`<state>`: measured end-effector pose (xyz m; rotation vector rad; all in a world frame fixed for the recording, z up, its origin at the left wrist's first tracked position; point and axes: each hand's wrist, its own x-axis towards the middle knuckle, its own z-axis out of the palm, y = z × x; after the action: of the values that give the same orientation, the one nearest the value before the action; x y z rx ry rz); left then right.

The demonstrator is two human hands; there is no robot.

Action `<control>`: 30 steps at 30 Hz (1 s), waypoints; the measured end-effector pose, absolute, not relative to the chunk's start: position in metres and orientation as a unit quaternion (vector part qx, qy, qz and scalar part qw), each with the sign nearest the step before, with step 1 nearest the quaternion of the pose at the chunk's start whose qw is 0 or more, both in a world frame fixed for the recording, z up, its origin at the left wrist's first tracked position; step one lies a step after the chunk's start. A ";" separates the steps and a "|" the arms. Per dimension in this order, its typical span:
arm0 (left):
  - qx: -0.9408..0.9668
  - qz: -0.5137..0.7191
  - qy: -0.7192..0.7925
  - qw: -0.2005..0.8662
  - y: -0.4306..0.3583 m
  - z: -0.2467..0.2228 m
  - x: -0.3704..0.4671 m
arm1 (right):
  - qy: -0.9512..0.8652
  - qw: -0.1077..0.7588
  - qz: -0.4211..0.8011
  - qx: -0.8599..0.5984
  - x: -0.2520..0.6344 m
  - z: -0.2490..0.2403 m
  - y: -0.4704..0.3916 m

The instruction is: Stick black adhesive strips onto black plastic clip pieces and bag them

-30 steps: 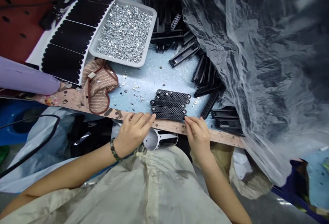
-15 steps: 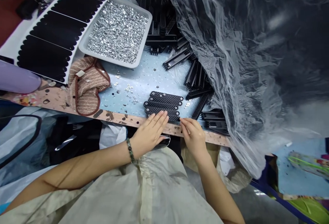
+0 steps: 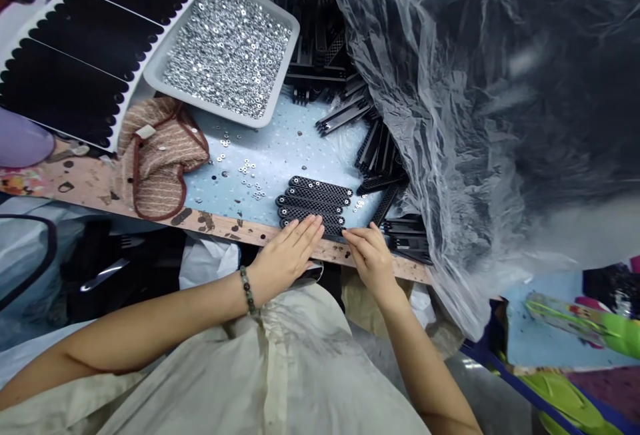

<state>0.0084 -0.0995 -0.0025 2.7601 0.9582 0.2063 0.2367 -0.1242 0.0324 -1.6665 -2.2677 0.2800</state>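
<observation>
Four black strips (image 3: 315,203) lie in a row. Both hands, left (image 3: 287,255) and right (image 3: 371,256), rest flat-fingered on the nearest strip, gripping nothing. One gray tray (image 3: 161,74) holds many shiny washers (image 3: 227,48).

4 black perforated strips (image 3: 315,203), side by side

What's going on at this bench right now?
A person sits at a light blue table with four black perforated strips lined up side by side near its front edge. The left hand lies flat with its fingers on the nearest strip, and the right hand touches that strip's other end. A grey tray of small silver washers sits behind, with loose washers scattered between. More black strips spill from a clear plastic bag.
</observation>
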 end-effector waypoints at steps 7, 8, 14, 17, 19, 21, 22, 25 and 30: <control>0.936 0.076 0.325 0.112 -0.101 -0.005 0.009 | -0.702 0.199 0.147 -0.668 0.217 0.038 -0.132; 0.936 0.076 0.325 0.114 -0.101 -0.005 0.009 | -0.705 0.197 0.141 -0.666 0.217 0.038 -0.130; 0.933 0.081 0.325 0.131 -0.101 -0.006 0.010 | -0.729 0.188 0.100 -0.650 0.218 0.032 -0.126; 0.931 0.089 0.324 0.143 -0.102 -0.007 0.009 | -0.780 0.142 0.033 -0.608 0.218 0.030 -0.131; 0.928 0.094 0.327 0.150 -0.103 -0.008 0.009 | -0.793 0.131 0.011 -0.595 0.218 0.032 -0.132; 0.926 0.099 0.331 0.155 -0.104 -0.009 0.010 | -0.771 0.165 0.015 -0.615 0.219 0.036 -0.125; 0.925 0.101 0.332 0.155 -0.104 -0.010 0.010 | -0.757 0.190 0.024 -0.624 0.218 0.038 -0.117; 0.925 0.107 0.336 0.144 -0.104 -0.011 0.012 | -0.764 0.217 0.054 -0.606 0.210 0.039 -0.080; 0.925 0.106 0.344 0.124 -0.104 -0.009 0.015 | -0.842 0.109 0.092 -0.521 0.187 0.022 -0.025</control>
<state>0.0149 -0.1038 -0.0091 2.6962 1.0043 0.3098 0.1869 -0.0254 0.0218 -1.5320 -2.4742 0.2698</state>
